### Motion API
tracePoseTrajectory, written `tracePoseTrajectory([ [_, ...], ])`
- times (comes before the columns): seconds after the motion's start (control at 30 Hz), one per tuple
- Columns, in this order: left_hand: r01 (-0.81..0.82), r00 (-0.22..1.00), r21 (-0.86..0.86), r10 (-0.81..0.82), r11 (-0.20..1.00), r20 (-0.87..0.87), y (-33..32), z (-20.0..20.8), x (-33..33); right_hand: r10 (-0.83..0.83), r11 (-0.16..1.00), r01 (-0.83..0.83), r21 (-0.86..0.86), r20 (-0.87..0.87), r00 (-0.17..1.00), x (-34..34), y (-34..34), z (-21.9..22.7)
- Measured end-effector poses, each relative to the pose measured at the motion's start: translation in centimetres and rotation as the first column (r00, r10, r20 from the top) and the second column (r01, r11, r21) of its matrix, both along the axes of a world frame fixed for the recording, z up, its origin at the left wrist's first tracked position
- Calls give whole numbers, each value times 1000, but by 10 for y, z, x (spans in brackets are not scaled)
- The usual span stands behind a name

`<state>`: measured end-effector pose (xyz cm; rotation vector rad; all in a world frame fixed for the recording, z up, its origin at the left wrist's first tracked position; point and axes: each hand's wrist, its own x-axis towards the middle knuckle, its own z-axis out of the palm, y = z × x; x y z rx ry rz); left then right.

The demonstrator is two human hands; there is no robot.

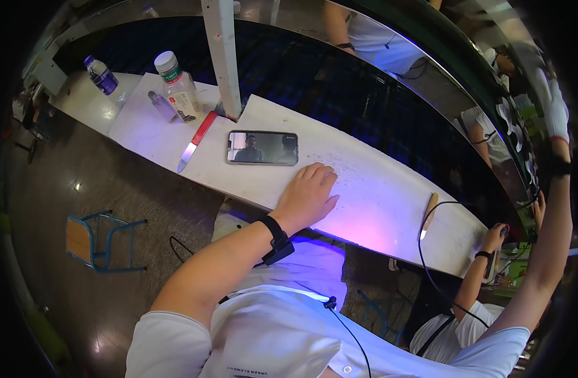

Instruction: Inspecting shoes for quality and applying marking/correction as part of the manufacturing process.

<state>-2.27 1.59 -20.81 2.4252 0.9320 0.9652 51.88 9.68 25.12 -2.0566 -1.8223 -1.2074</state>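
My left hand (306,196) lies palm down on the white worktop (358,214), fingers stretched and a little bent, holding nothing. Just beyond it rests a phone (262,148) on its side, its screen lit with a video. Left of the phone is a red-handled knife (197,141), its blade toward the near edge. Far out to the right, my raised right hand (556,116) wears a white knit glove with a red cuff. It is beside a dark curved frame with pale metal pieces (508,123); its fingers are smeared and I cannot make out any grip.
A milky bottle (179,88), a small tilted vial (162,106) and a purple-labelled bottle (103,79) stand at left. A white post (222,57) rises behind the phone. A wooden-handled knife (431,211) lies at right, near a black cable (422,255) and a co-worker's hand (494,238).
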Motion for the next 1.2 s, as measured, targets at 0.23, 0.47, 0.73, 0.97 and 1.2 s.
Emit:
tracePoseTrajectory([
  [0.23, -2, 998, 17, 1, 1000, 59, -1, -6, -5, 350, 922, -386, -20, -382, 856, -179, -174, -163],
  [0.47, 15, 997, 2, -15, 1000, 75, -3, -7, -6, 119, 958, -263, -115, -674, 729, -226, -249, -355],
  [0.73, 10, 999, 21, -11, 1000, 39, -4, -5, -5, -136, 989, 144, -35, -602, 787, -221, -249, -462],
  [0.97, -41, 998, 8, 41, 999, 55, -6, -4, -3, -312, 940, 328, -91, -613, 725, -213, -249, -475],
  [1.2, -38, 998, 21, 37, 999, 49, -7, -3, -4, -211, 961, 276, 8, -623, 753, -205, -251, -485],
])
